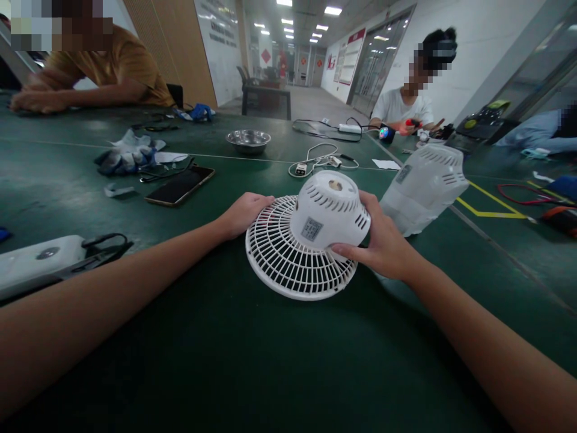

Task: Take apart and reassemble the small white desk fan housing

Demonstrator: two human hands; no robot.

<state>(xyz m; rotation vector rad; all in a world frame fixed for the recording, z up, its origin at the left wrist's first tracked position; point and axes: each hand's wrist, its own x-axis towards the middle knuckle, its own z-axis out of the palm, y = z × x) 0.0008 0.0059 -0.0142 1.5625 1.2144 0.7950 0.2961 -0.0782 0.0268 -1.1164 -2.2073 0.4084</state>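
In front of me is a white fan guard [270, 252], round with radial ribs, tilted over the green table. A white fan motor housing [331, 207] with vent slots and a grey label sits against its back. My left hand [246, 213] holds the guard's left rim, its fingertips over the edge and its thumb hidden. Around the housing's right side, my right hand [383, 240] is closed, thumb low at the front and other fingers mostly hidden behind. A second white housing [428, 183], wrapped in clear plastic, stands just beyond my right hand.
A phone [180, 185], gloves [128, 153] and a white power strip [45, 255] lie left. Farther back are a metal bowl [249, 141] and a coiled white cable [322, 159]. Two people sit across the table; another person is partly visible far right, beyond red test leads [518, 195].
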